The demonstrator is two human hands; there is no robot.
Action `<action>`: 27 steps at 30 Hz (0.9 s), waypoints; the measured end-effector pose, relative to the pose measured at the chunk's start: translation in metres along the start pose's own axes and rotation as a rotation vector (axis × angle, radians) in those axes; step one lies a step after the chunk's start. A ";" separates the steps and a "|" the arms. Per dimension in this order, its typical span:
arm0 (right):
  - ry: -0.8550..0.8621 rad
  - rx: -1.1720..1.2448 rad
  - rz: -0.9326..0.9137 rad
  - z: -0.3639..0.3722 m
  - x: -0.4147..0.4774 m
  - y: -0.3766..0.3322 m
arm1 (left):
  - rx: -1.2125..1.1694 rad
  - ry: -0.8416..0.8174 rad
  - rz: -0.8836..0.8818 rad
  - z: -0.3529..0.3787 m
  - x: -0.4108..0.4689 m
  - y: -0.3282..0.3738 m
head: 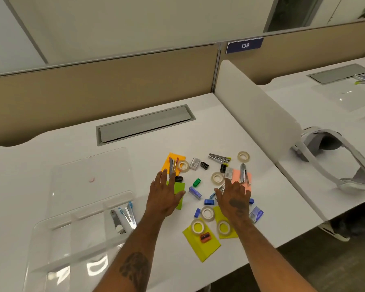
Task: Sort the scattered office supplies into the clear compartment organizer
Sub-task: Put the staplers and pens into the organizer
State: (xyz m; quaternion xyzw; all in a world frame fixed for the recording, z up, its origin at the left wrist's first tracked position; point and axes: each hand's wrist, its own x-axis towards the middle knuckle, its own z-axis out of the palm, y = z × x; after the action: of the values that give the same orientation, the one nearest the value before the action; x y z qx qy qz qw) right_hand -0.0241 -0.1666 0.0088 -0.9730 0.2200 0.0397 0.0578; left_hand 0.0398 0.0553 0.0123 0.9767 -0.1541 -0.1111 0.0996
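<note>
The organizer (61, 221) sat on the desk (135, 157) with its lid (91, 171) open, just left of the left hand (163, 194). That hand was flat and empty, fingers straight and slightly spread, over a green pad (180, 188). The right hand (233, 199) was the same, flat, fingers straight, holding nothing, its fingertips at the near edge of a pink pad (239, 175) that carried a steel stapler (243, 173). Whether either hand touched the desk could not be told.

Between the hands lay a green sharpener (196, 182) and a blue box (195, 192). A black sharpener (179, 179) lay just beside the left fingers. Beyond it an orange pad (174, 158) bore a red stapler (172, 164) and a tape roll (183, 165). By the right wrist, a yellow pad (200, 245) held another roll (197, 226) and an orange sharpener (205, 238).

Two staplers (123, 217) lay in the organizer's right compartment. Past the divider (261, 114), a headset (335, 159) rested on the next desk.
</note>
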 end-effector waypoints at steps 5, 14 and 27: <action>-0.018 -0.008 0.030 0.003 0.020 0.002 | -0.056 -0.048 -0.084 -0.007 0.031 0.014; -0.141 0.028 0.027 0.019 0.042 0.002 | -0.097 -0.058 -0.226 -0.012 0.072 0.018; -0.230 -0.008 0.100 0.009 0.055 -0.006 | -0.047 -0.068 -0.275 -0.010 0.099 0.020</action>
State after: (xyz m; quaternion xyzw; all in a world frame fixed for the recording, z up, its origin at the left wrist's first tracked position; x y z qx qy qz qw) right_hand 0.0275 -0.1838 -0.0054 -0.9500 0.2601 0.1548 0.0765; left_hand 0.1287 0.0061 0.0084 0.9817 -0.0196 -0.1603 0.1012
